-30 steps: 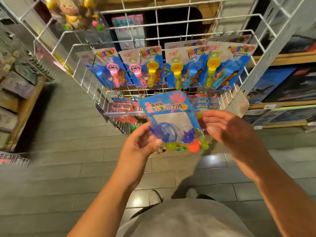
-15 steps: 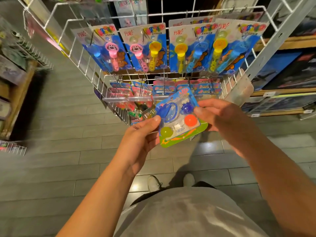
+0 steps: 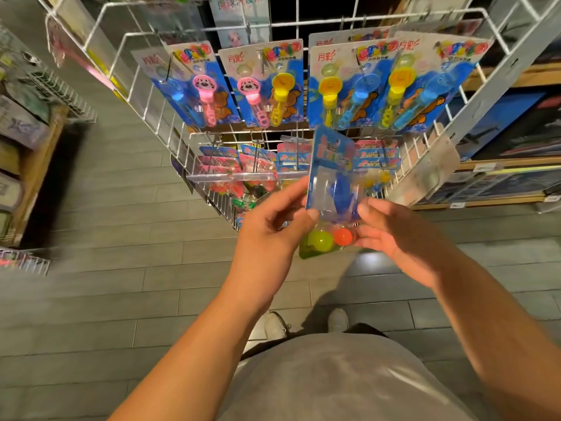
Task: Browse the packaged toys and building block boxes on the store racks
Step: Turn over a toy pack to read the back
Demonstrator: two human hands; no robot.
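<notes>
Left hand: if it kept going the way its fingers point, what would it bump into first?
The left hand already pinches the toy pack. Beyond that, probably the lower hanging packs on the wire rack, though depth is unclear.

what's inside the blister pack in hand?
The blister pack, gripped by the left hand and right hand, shows a blue toy, yellow-green ball and orange ball. Thumbs and glare hide the rest.

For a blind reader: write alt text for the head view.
Both hands, left hand and right hand, pinch a blue toy blister pack with yellow and orange balls, before a white wire rack hung with bubble wand cards.
</notes>
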